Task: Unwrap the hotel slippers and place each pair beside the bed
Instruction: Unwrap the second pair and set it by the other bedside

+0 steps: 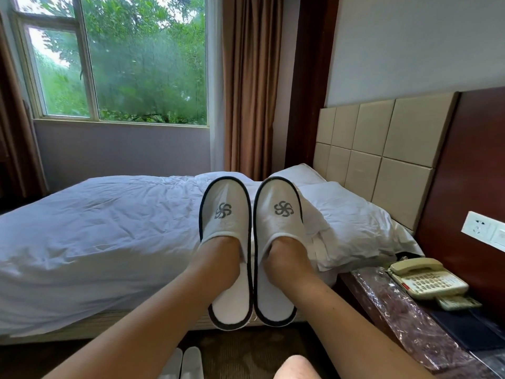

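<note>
Left hand (218, 253) and right hand (285, 254) are inside the slippers (225, 212), before the bed (95, 228).
The slippers cover the fingers fully, so their opening cannot be told; a second pair (184, 362) lies on the floor (246, 348) below.

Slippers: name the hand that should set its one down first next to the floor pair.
Probably left. The left hand, inside its slipper, is nearer the floor pair; the right hand is toward the nightstand.

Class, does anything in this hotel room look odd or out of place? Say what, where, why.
The left hand and right hand sit inside the two slippers like gloves, raised before the bed. Crumpled plastic wrap lies by the telephone.
</note>
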